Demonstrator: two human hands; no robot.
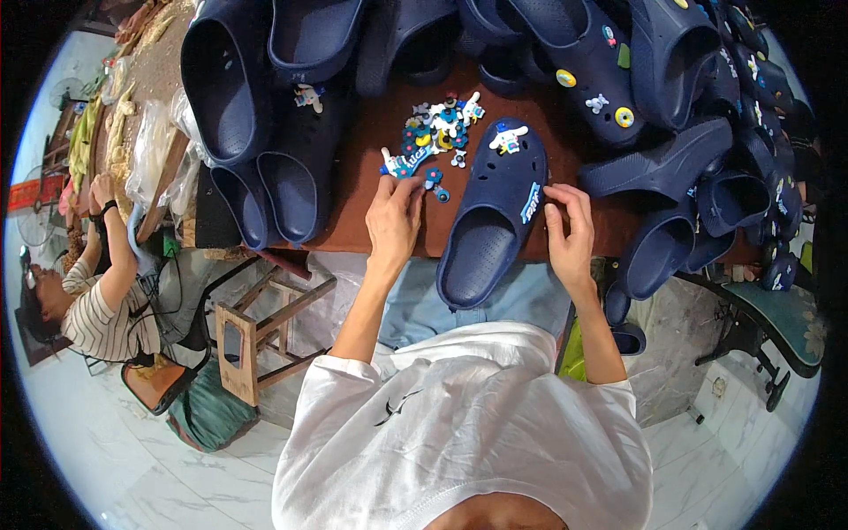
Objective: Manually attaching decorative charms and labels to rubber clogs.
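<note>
A navy clog [481,243] lies on the brown table in front of me, its heel toward me and overhanging the near edge. It bears a white character charm [509,139] near the toe and a light-blue lettered charm [531,202] on its right side. To its left is a small pile of shoe charms [446,126] in white, blue, yellow and black. My left hand [394,223] is at the near end of this pile, fingertips closed on a blue charm [408,164]. My right hand [571,234] rests beside the clog's right edge, fingers parted and holding nothing.
More navy clogs [223,84] stand in heaps at the left, back and right [667,163], several with charms. A wooden stool [243,353] is below the table at the left. Farther left sits another person [110,305] with raised hands. A dark-green padded seat [777,318] is at the right.
</note>
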